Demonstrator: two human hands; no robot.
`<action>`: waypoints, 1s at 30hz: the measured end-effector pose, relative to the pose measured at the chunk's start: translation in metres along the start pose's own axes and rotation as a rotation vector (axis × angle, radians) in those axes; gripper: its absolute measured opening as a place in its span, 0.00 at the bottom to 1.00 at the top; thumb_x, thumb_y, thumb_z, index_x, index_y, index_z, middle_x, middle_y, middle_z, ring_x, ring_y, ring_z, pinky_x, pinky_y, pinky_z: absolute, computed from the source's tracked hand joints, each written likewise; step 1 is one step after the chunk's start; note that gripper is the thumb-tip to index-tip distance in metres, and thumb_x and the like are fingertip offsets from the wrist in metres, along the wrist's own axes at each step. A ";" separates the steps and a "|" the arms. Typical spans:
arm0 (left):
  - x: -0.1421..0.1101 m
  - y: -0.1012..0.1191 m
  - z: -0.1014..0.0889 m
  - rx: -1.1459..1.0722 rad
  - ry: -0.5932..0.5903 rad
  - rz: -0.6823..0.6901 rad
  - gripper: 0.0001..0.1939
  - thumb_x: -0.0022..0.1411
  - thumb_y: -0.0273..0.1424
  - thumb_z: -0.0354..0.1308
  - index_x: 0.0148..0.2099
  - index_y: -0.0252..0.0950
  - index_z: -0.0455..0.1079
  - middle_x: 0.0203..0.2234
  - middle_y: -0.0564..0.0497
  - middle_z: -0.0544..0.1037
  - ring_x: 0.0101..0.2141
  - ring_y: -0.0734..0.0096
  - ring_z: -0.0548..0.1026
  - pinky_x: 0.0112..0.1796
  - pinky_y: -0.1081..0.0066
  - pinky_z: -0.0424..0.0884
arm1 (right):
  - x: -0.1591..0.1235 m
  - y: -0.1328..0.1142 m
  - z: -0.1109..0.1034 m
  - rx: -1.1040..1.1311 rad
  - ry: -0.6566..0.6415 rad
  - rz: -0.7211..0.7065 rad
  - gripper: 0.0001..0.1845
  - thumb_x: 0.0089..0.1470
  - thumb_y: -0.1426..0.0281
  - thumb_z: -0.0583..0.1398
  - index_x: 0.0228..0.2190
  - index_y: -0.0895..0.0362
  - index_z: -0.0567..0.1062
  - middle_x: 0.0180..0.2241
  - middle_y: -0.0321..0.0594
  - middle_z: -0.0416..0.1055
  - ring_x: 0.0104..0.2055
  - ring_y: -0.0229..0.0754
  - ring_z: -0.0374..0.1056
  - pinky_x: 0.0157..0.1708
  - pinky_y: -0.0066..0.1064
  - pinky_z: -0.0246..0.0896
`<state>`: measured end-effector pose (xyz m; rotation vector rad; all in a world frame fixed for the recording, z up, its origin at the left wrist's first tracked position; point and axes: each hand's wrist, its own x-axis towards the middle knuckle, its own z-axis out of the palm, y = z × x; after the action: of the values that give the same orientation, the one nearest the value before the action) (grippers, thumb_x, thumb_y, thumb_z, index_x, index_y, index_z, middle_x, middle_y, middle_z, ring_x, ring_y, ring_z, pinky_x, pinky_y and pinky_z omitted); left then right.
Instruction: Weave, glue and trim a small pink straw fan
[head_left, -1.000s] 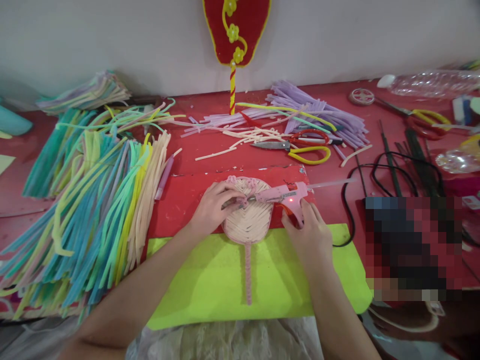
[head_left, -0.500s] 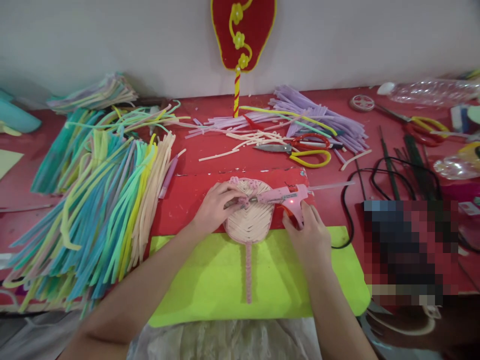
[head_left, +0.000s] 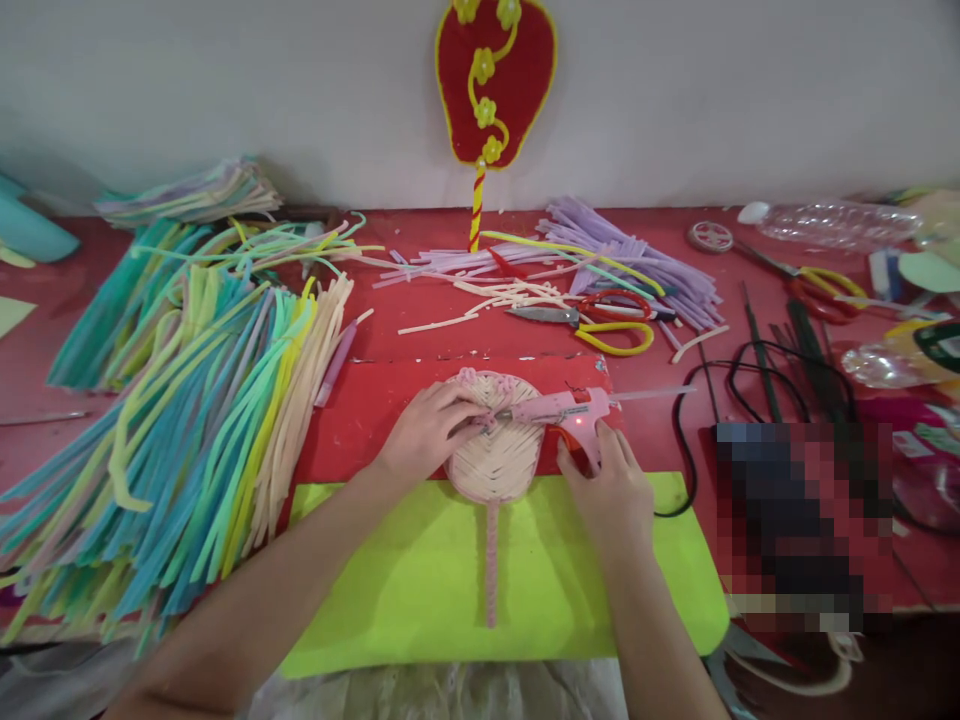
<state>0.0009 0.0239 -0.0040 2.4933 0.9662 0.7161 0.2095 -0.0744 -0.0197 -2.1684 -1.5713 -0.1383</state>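
Note:
A round cream-coloured hand fan point(head_left: 499, 465) with a pink rim and a pink handle lies flat in the middle, its handle toward me. Small pink flowers point(head_left: 507, 383) sit along its upper edge. My right hand point(head_left: 611, 485) grips a pink glue gun point(head_left: 553, 408); its red light is lit, and a clear glue stick point(head_left: 652, 395) juts from its back. Over the fan's upper left, my left hand point(head_left: 431, 430) pinches a small pink flower point(head_left: 484, 421), partly hidden by the fingers. The gun's nozzle reaches that flower; contact is unclear.
Bundles of coloured chenille stems point(head_left: 202, 420) cover the left side. Behind the fan lie purple stems point(head_left: 630, 250) and scissors point(head_left: 615, 335). A red fan point(head_left: 499, 90) stands against the wall. A black cord point(head_left: 679, 440) runs at right. Under the hand fan is a green mat point(head_left: 390, 590).
The camera view has tilted up slightly. Both hands keep their holds, and the nozzle stays by the pinched flower, with the left fingers shifted slightly around it.

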 end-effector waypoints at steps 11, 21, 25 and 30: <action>-0.001 0.000 -0.002 -0.022 -0.022 0.003 0.11 0.60 0.36 0.52 0.41 0.38 0.70 0.37 0.50 0.73 0.38 0.70 0.70 0.40 0.67 0.67 | -0.001 0.001 0.002 -0.015 0.036 -0.015 0.25 0.49 0.57 0.54 0.43 0.62 0.69 0.35 0.49 0.72 0.32 0.46 0.69 0.23 0.32 0.60; -0.008 0.003 -0.011 0.114 0.276 -0.373 0.08 0.59 0.31 0.52 0.42 0.36 0.64 0.38 0.47 0.70 0.41 0.65 0.68 0.42 0.63 0.65 | -0.001 0.001 0.003 -0.014 0.024 -0.002 0.26 0.49 0.56 0.54 0.44 0.62 0.69 0.35 0.49 0.72 0.31 0.46 0.68 0.24 0.32 0.60; -0.005 0.000 -0.009 0.207 0.161 -0.536 0.10 0.55 0.36 0.57 0.37 0.36 0.64 0.39 0.47 0.68 0.41 0.61 0.66 0.42 0.59 0.62 | 0.000 -0.001 0.002 -0.021 0.009 0.012 0.26 0.49 0.55 0.53 0.43 0.62 0.70 0.35 0.50 0.72 0.30 0.46 0.68 0.22 0.32 0.59; -0.002 0.000 -0.007 0.124 0.186 -0.597 0.12 0.51 0.37 0.60 0.34 0.37 0.63 0.41 0.49 0.67 0.43 0.61 0.64 0.42 0.60 0.60 | -0.001 -0.001 0.001 -0.015 0.013 0.004 0.27 0.50 0.54 0.52 0.43 0.62 0.69 0.35 0.50 0.72 0.32 0.47 0.68 0.24 0.33 0.60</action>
<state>-0.0039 0.0237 0.0007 2.0730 1.7598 0.7033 0.2078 -0.0749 -0.0203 -2.1778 -1.5635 -0.1636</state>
